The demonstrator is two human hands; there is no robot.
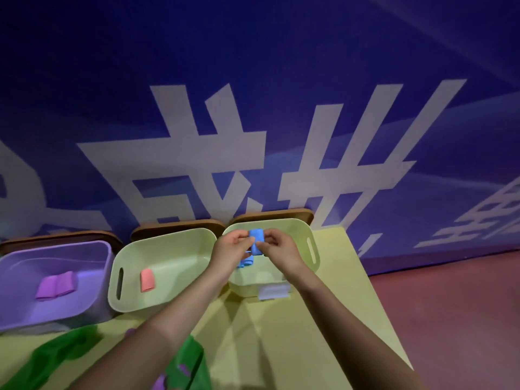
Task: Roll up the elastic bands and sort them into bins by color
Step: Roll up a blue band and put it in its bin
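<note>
Blue rolled band — pinched between left hand and right hand, above right green bin.

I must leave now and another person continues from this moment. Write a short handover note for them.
Left hand and right hand together pinch a rolled blue band above the right green bin.
Done: another blue roll lies in that bin, a pink roll in the middle green bin, purple rolls in the purple bin.
Left: drop this blue roll in, then roll the green band and the others near the front edge of the table; no bin for green is in view.
</note>
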